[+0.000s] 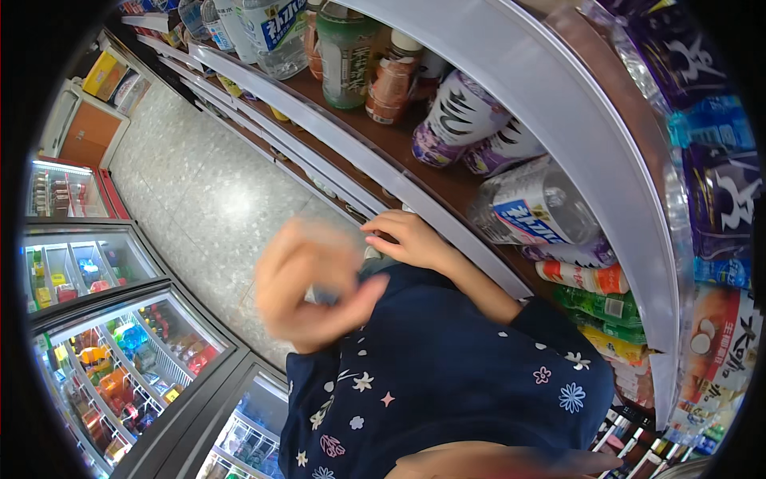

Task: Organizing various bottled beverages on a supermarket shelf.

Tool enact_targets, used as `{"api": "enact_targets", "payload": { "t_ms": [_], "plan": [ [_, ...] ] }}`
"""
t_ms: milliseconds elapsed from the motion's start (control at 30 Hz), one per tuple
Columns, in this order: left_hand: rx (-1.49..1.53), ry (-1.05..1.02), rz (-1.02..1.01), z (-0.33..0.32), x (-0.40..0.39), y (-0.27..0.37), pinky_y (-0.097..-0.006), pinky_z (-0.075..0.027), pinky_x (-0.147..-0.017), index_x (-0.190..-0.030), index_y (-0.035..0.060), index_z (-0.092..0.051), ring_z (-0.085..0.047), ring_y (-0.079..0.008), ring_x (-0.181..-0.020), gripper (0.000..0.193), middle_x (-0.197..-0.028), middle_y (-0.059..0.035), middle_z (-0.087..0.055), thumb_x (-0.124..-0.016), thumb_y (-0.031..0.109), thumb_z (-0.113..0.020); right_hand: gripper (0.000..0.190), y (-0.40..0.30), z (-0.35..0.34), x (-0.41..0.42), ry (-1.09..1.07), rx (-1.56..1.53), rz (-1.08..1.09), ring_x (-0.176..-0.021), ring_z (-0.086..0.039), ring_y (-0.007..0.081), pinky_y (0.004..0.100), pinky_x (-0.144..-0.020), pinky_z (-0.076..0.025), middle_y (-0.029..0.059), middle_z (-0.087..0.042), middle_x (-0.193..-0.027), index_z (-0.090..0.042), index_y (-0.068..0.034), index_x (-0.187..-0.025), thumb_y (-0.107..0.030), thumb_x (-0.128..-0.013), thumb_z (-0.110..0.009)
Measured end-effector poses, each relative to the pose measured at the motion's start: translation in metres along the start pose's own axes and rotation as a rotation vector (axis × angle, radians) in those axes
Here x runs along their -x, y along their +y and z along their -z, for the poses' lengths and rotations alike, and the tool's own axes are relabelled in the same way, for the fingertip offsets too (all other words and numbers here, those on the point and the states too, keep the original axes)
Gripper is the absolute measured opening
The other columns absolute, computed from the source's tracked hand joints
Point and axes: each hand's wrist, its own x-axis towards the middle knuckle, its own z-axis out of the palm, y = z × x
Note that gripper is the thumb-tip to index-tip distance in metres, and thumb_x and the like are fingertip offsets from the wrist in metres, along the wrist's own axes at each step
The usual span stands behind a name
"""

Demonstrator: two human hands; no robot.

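Note:
My left hand (314,281) is raised over the floor in front of my body, blurred by motion. Its fingers curl and the thumb stands apart from them; I see nothing held. Beside the shelf edge is my right hand (407,238), back upward, with fingers loosely spread and no object in it. The nearest shelf strip (440,233) runs just past this hand. On that shelf stand a large clear plastic bottle (532,203) with a blue and white label and a white-and-purple bottle (461,120). Nearby are a brown bottle with a white cap (395,78) and a green-labelled bottle (344,60).
Glass-door drink coolers (137,359) line the left side. A grey speckled floor (203,173) runs between them and the shelves. An upper shelf edge (574,114) curves overhead at right, with purple packs (721,197) above it. Cartons (108,75) sit at the far end.

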Motion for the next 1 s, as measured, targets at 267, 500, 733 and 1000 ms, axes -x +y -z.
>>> {"api": "enact_targets", "payload": {
  "t_ms": [267,500,733,1000],
  "plan": [
    [0.205,-0.289,0.356,-0.008,-0.029,-0.091,-0.0214,-0.041,-0.056,-0.073,0.0031,-0.065,-0.053,-0.0075,-0.065,0.018,-0.083,-0.0034,-0.065,-0.067,0.001,-0.082,0.018,-0.054,-0.003,-0.011,0.134,-0.019,-0.093,-0.080,-0.066,0.0219,0.0342,-0.070,-0.051,0.0077,-0.068,-0.092,-0.069,-0.005,-0.101,-0.012,-0.085,-0.070],
    [0.288,-0.475,0.257,0.018,-0.061,-0.133,-0.0258,-0.047,-0.056,-0.078,-0.0012,-0.070,-0.058,-0.0130,-0.063,0.014,-0.082,-0.0055,-0.066,-0.074,0.008,-0.080,0.033,-0.069,-0.014,-0.038,1.317,0.274,-0.152,-0.080,-0.060,0.0185,0.0298,-0.074,-0.048,0.0114,-0.064,-0.102,-0.064,0.001,-0.108,0.001,-0.077,-0.075],
    [0.443,-0.592,0.225,0.048,-0.079,-0.168,-0.0282,-0.046,-0.061,-0.083,-0.0013,-0.071,-0.061,-0.0171,-0.070,0.022,-0.083,-0.0081,-0.067,-0.093,0.017,-0.063,0.092,-0.068,0.001,-0.086,1.534,0.603,-0.396,-0.119,-0.051,0.0298,0.0408,-0.103,-0.039,0.0226,-0.048,-0.129,-0.030,0.006,-0.140,-0.019,-0.072,-0.087],
    [0.352,-0.585,-0.014,0.060,-0.086,-0.188,-0.0324,-0.048,-0.068,-0.085,0.0007,-0.070,-0.062,-0.0232,-0.078,0.013,-0.088,-0.0083,-0.066,-0.088,0.014,-0.068,0.065,-0.069,0.008,-0.097,1.667,0.579,-0.498,-0.093,-0.063,0.0239,0.0342,-0.085,-0.048,0.0161,-0.067,-0.100,-0.055,0.007,-0.117,-0.023,-0.069,-0.088]
  ]
}}
